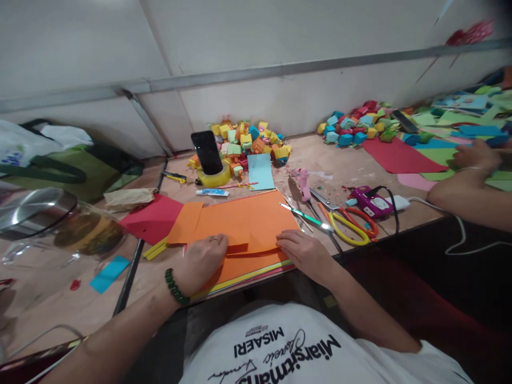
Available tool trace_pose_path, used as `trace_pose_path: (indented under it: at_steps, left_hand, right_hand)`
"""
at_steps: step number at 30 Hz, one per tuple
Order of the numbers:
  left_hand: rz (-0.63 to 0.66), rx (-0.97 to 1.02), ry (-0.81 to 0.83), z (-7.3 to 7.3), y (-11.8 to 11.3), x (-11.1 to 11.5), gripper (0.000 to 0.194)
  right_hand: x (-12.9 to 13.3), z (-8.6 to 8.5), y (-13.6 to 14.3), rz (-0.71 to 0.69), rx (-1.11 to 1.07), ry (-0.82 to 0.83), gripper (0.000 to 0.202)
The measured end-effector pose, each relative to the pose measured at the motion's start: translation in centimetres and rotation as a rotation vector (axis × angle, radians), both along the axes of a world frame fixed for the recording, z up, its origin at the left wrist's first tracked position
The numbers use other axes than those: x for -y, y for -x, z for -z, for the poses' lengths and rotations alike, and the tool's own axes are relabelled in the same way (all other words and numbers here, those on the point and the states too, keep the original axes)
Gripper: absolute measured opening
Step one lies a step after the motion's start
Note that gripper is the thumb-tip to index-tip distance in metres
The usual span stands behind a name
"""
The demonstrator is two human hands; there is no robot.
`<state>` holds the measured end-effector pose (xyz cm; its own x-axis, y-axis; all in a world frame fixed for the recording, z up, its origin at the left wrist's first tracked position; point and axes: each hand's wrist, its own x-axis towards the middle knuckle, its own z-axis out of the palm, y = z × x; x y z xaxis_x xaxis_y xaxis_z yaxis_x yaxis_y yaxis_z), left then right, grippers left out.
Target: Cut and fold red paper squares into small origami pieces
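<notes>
Orange paper sheets lie stacked at the table's front edge, over yellow and other coloured layers. My left hand, with a green bead bracelet at the wrist, presses on the near left part of the top sheet; its fingers are curled together at the paper. My right hand rests at the sheet's near right corner, fingers close together at the edge. Between the hands the sheet's near edge lifts slightly. A green and silver cutter lies across the stack's right side.
Scissors, a pink glue gun and a purple power adapter lie to the right. Behind stand a phone on a tape roll and small paper cubes. A glass jug lies left; another person's hand is far right.
</notes>
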<state>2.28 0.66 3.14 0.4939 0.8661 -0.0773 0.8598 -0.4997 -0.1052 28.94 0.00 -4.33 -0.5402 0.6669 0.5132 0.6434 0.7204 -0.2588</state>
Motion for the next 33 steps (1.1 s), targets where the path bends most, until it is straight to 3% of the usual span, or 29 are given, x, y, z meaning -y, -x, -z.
trace_pose_path:
  at_steps: [4,7,9,12,14,16,18,20,25,27,33]
  left_hand:
    - [-0.153,-0.105,-0.038,-0.9,3.2,0.4,0.039]
    - [-0.152,-0.125,0.009,-0.6,5.7,0.4,0.038]
    - [-0.100,-0.032,-0.013,0.0,6.4,0.8,0.035]
    - [0.053,0.201,0.029,0.9,5.1,1.8,0.039]
    - [0.146,0.335,0.129,1.4,2.9,2.3,0.045]
    - [0.172,0.437,0.216,1.9,0.5,2.3,0.039]
    - [0.133,0.500,0.256,2.2,-1.2,1.6,0.028]
    - [0.063,0.556,0.274,2.4,-1.9,0.5,0.029]
    - [-0.152,0.759,0.429,3.5,-0.9,-2.1,0.032]
    - [-0.223,0.830,0.512,4.0,-0.5,-2.7,0.032]
    - [-0.331,0.945,0.572,4.3,-0.3,-3.2,0.030]
  right_hand:
    - [1.0,-1.2,-0.3,-0.036,-0.122,0.004,0.014]
    - [2.1,-2.5,-0.6,-0.084,-0.143,0.147,0.013]
    - [2.7,-3.3,-0.6,-0.087,-0.100,0.227,0.012]
    - [2.9,-4.2,-0.2,-0.078,-0.029,0.284,0.012]
    - [2.6,-4.4,0.2,-0.089,-0.044,0.324,0.013]
    - [2.0,-4.3,0.6,-0.088,-0.099,0.367,0.014]
    - [1.2,-3.9,0.9,-0.063,-0.144,0.405,0.014]
    - [0.4,-3.4,1.0,-0.007,-0.153,0.414,0.014]
    - [-1.5,-2.9,0.6,0.242,0.001,0.411,0.050]
    - [-2.1,-3.4,0.7,0.296,0.052,0.467,0.054]
    - [-4.2,-4.9,2.0,0.252,0.167,0.563,0.052]
